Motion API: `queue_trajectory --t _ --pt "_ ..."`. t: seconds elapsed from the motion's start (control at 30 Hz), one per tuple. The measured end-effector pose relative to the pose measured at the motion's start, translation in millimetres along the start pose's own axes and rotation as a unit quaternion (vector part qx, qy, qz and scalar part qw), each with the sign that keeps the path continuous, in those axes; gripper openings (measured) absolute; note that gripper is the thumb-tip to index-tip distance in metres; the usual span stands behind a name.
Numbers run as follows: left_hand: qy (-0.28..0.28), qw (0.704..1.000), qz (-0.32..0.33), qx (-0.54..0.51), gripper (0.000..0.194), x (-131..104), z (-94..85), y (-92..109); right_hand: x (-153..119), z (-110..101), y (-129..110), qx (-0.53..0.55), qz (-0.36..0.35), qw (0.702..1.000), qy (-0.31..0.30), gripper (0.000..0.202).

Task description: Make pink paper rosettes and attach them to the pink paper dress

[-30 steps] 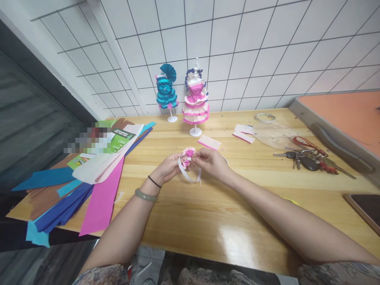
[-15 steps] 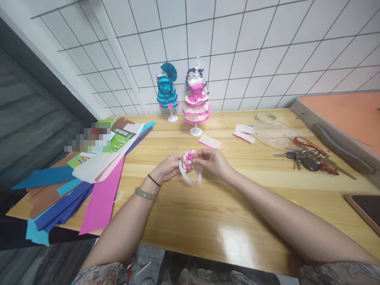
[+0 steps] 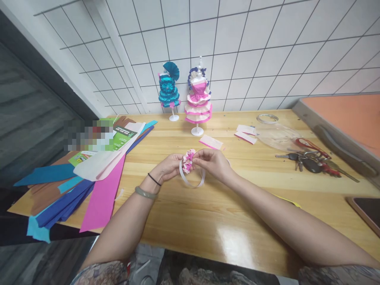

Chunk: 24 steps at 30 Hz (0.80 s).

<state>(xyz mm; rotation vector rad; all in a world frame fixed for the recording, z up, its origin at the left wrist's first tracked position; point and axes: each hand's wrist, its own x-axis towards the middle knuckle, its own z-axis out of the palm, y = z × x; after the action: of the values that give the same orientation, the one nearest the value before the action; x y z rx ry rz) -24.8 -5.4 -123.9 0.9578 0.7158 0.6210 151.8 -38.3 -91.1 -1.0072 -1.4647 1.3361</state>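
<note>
Nearest us, a white ribbon (image 3: 183, 177) is hanging below the grip in a loop, its bend lying between our wrists. At the grip itself we are holding a small pink-and-white paper rosette (image 3: 188, 160) between both hands: the left hand (image 3: 170, 168) is steadying its left edge, while the right hand (image 3: 214, 163) is pinching, thumb against finger, at its right edge, about midway along. The rosette's long axis is running away from us, across the line between the hands, so the right fingertips are meeting it side-on and sitting nearer its middle. Whether they are also catching an end of the ribbon, we cannot tell. Just beyond the right fingers, a pink-edged paper slip (image 3: 211, 141) is lying flat on the table (image 3: 166, 213). Farther past the grip, a pink-and-white dress form (image 3: 198, 103) is standing almost straight ahead, and a teal dress form (image 3: 169, 89) is standing to its left.
</note>
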Motion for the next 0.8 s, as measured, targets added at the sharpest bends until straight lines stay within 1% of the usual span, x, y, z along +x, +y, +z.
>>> queue_trajectory --t 0.07,0.17,0.47,0.67,0.8 --pt "0.002 1.0 0.001 -0.006 0.016 0.4 1.1 0.1 -0.3 2.2 1.6 0.025 0.007 1.0 0.01 0.017" --pt "0.002 1.0 -0.006 -0.013 0.014 1.1 0.4 -0.5 -0.5 4.4 3.2 0.034 0.011 0.999 0.025 0.018" --pt "-0.024 0.998 -0.032 -0.054 0.012 4.0 -10.3 -5.4 -2.2 6.1 3.4 0.005 -0.001 1.0 0.03 0.023" --pt "-0.017 0.998 -0.035 -0.05 0.016 3.6 -8.7 -4.8 -2.3 6.1 5.0 -0.005 0.006 0.999 0.035 0.023" --pt "-0.014 0.998 -0.026 -0.047 0.022 5.5 -6.7 -5.1 -3.3 6.8 1.8 -0.002 0.006 0.999 0.038 0.022"
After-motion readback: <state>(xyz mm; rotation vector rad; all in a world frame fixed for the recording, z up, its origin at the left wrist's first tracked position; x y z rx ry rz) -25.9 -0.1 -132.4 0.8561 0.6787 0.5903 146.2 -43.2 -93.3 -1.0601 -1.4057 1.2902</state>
